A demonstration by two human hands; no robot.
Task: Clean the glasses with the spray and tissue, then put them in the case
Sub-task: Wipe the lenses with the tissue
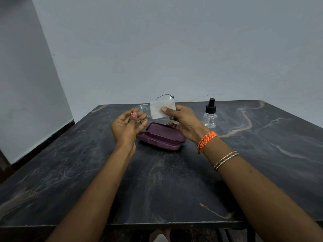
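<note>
Both our forearms reach in over the dark table [157,180], and past them our left hand [127,124] pinches the glasses [144,110] at one lens rim, thumb curled over the frame. Our right hand [181,119] grips the folded tissue [161,109], thumb pressed on its face, right against the other lens. We hold both just above the open purple case [162,137]. Droplets speckle the exposed lens, so spraying looks done. Frame runs side to side, temples pointing away from us. Wiping falls to the right hand, already touching. Right of the case stands the spray bottle [210,116], well apart from either hand.
</note>
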